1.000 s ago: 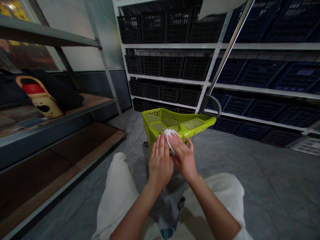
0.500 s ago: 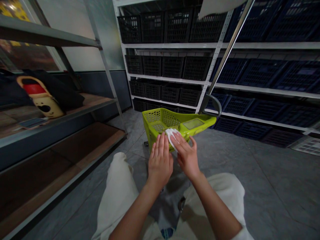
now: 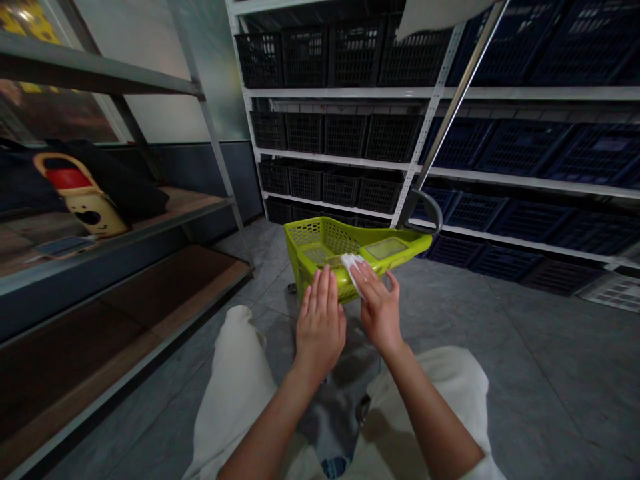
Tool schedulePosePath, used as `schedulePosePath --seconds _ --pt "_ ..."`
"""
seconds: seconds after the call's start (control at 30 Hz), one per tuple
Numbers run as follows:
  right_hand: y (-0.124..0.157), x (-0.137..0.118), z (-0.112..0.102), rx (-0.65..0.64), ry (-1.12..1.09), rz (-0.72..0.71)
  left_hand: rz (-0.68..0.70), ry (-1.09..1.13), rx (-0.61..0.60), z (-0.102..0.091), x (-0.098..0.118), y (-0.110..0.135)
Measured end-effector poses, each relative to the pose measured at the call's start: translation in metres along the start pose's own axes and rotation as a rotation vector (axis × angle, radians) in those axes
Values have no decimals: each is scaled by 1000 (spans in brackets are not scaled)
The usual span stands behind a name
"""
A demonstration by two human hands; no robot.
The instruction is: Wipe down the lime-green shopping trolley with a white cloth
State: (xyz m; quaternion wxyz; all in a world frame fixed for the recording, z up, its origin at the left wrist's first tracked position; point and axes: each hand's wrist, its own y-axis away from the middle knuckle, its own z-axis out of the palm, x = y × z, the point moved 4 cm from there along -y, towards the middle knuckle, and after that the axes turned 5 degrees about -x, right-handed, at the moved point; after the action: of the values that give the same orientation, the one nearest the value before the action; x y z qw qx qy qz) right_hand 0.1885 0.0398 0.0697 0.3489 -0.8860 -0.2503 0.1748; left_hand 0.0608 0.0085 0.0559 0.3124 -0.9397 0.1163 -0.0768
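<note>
Presses a white cloth point(image 3: 351, 267) with the right hand point(image 3: 381, 313) onto the near rim of a yellow-green basket cart point(image 3: 360, 235), just beside a framed pale panel point(image 3: 387, 248). Bends the right fingers over this cloth, grasping it, with one outer finger lifted slightly apart. Lays the left hand point(image 3: 321, 323) flat against the near side of the cart, fingers straight, released and close together. Has the cart just ahead of both knees, standing on the grey tiled floor point(image 3: 500, 333). Behind, on a white rack point(image 3: 345, 92), black crates point(image 3: 345, 133) and, toward the right, dark blue crates point(image 3: 510, 147). Near the cart's right end, a slanted metal pole point(image 3: 460, 93). On the left shelf point(image 3: 165, 217), a cream bottle point(image 3: 103, 213) with red top.
</note>
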Motion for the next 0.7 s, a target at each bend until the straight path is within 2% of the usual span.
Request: schedulePosePath --seconds 0.1,0.17,0.3,0.37,0.47,0.57,0.63,0.7 --pt "-1 21 1 142 80 127 0 -3 -6 -2 0 -1" --pt "-1 16 2 178 101 164 -3 -3 -2 -1 1 -1" --pt "1 -24 5 45 3 -4 -8 2 25 3 3 0" --pt "3 -31 4 -10 -26 -67 -6 5 35 4 2 1" --pt "3 -9 4 12 5 -23 2 9 26 2 0 2" --pt "2 22 4 119 63 93 0 16 8 -1 0 1" --pt "2 27 3 167 80 158 0 24 2 -1 2 -1" --pt "1 14 3 153 60 165 -4 35 3 1 4 -1"
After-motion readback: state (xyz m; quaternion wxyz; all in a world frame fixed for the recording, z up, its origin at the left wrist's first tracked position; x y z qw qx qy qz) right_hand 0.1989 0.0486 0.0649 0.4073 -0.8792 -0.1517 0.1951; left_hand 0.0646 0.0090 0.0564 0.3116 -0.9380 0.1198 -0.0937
